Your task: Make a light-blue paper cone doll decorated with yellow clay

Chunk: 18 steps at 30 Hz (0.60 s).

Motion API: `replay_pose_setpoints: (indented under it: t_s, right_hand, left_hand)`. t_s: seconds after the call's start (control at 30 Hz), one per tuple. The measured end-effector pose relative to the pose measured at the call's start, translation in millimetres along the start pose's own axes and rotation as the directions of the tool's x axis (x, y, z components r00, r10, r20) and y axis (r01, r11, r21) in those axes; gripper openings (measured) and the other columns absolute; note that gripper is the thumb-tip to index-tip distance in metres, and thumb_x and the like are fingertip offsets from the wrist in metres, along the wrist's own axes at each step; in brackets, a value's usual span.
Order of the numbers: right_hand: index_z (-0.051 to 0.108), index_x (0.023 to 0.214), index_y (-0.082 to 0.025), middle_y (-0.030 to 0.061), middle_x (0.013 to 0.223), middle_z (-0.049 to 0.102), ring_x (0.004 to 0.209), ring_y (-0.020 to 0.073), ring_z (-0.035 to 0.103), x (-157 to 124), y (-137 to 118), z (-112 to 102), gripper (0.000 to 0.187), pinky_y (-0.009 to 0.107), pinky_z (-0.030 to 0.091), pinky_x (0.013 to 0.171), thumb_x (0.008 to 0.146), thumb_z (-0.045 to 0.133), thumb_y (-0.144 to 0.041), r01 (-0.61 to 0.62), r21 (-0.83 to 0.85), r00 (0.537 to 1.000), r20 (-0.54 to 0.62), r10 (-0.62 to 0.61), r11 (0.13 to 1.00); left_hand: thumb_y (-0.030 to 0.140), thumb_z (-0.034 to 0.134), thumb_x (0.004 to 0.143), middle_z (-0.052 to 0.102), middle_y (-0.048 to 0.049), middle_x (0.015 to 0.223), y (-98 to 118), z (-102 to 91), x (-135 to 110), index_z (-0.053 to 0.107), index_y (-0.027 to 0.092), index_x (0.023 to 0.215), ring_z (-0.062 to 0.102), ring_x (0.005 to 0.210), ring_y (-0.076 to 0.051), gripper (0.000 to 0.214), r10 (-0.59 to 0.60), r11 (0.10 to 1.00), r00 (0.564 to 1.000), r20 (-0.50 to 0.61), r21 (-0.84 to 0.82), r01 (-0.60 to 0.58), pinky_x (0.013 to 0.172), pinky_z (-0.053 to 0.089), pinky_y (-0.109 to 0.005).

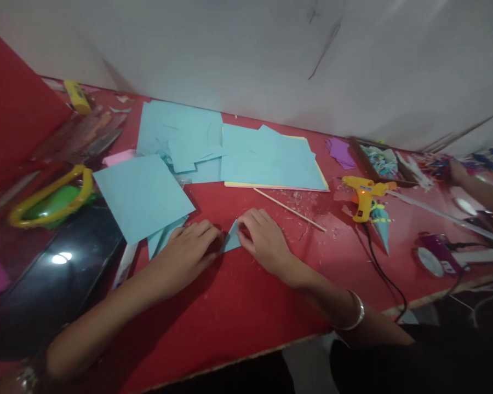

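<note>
As the left hand and right hand lie spread flat, fingertips pin the paper triangle to the worktop.

A craft workspace is showing here: blue paper sheets lying left of the glue gun, scraps littering the red worktop around it.

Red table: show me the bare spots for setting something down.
Bare: the red table between the left hand, the right hand and its front edge; also between the right hand and the glue gun. Crowded: blue sheets at the back.
</note>
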State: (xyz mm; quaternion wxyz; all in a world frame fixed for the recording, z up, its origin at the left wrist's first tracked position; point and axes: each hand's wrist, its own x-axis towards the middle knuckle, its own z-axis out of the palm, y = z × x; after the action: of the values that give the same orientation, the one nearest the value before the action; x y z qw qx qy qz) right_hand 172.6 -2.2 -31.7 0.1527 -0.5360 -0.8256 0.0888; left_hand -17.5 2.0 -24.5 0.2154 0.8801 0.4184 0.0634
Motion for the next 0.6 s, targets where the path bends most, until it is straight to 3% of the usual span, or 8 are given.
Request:
replay_pose_setpoints:
  t_s: [0.13,0.4,0.6]
  right_hand:
    - [0.056,0.088,-0.018,0.0055,0.089,0.059,0.082,0.0183,0.046,1,-1,1,0.011,0.03,0.036,0.074,0.087,0.045,-0.017,0.022,-0.004,1.0,0.003,-0.022,1.0]
    - [0.058,0.088,-0.017,0.0061,0.09,0.058,0.082,0.0184,0.046,1,4,2,0.012,0.03,0.036,0.073,0.087,0.046,-0.019,0.062,-0.052,0.998,0.024,-0.06,0.997]
    - [0.058,0.087,-0.017,0.0064,0.088,0.059,0.082,0.0188,0.046,1,1,1,0.012,0.03,0.036,0.072,0.088,0.046,-0.019,0.066,-0.119,0.998,0.008,-0.066,0.991]
  left_hand:
    - [0.021,0.041,0.086,0.059,-0.0047,0.102,-5,6.3,-4,0.052,0.022,0.106,0.054,0.094,-0.021,0.023,0.056,0.998,0.995,-0.085,0.036,-0.053,0.077,0.037,-0.036]
    - [0.004,0.033,0.08,0.063,-0.0062,0.107,-5,14.5,-23,0.052,0.023,0.12,0.057,0.082,-0.021,0.049,0.273,0.903,0.951,-0.143,0.38,-0.202,0.067,0.039,-0.034]
    - [0.002,0.032,0.076,0.061,-0.004,0.114,-5,12.9,-38,0.048,0.027,0.125,0.057,0.083,-0.021,0.057,0.288,0.903,0.945,-0.154,0.371,-0.215,0.065,0.039,-0.034]
